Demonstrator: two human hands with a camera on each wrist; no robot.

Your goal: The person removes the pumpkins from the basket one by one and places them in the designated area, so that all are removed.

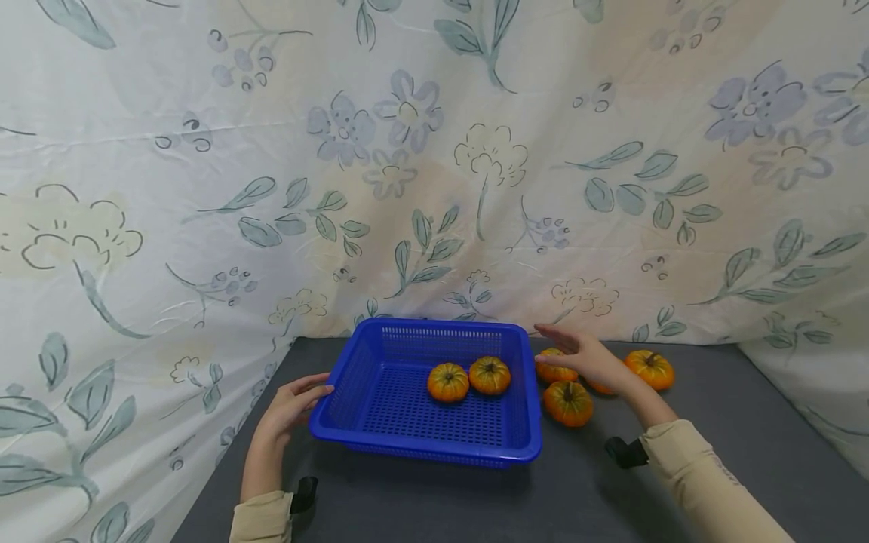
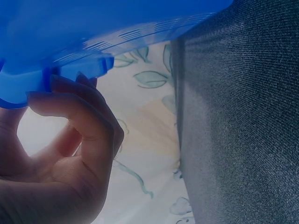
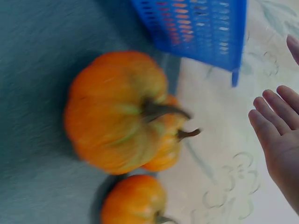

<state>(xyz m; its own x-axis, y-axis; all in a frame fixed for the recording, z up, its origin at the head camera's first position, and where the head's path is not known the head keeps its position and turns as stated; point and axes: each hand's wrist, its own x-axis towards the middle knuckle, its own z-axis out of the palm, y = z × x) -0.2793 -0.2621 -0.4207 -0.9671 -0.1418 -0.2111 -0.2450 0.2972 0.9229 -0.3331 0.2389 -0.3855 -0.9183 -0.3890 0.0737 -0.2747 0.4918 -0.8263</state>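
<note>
A blue plastic basket [image 1: 428, 451] with slotted walls holds two small orange pumpkins, the left one [image 1: 448, 383] beside the right one [image 1: 489, 375]. At the basket's left rim, my left hand [image 1: 293, 407] pinches the edge, with curled fingers [image 2: 70, 105] under the rim in the left wrist view. My right hand [image 1: 587, 358] hovers past the basket's right side, fingers extended and holding nothing. Under and around it several more pumpkins lie on the table, among them a near one [image 1: 568, 403], one partly hidden behind the hand [image 1: 558, 369] and one farther right [image 1: 649, 369].
The dark grey table [image 1: 434, 505] extends beneath everything. A floral cloth [image 1: 434, 188] hangs behind the table and along its sides. Black straps [image 1: 624, 452] sit at the sleeve cuffs.
</note>
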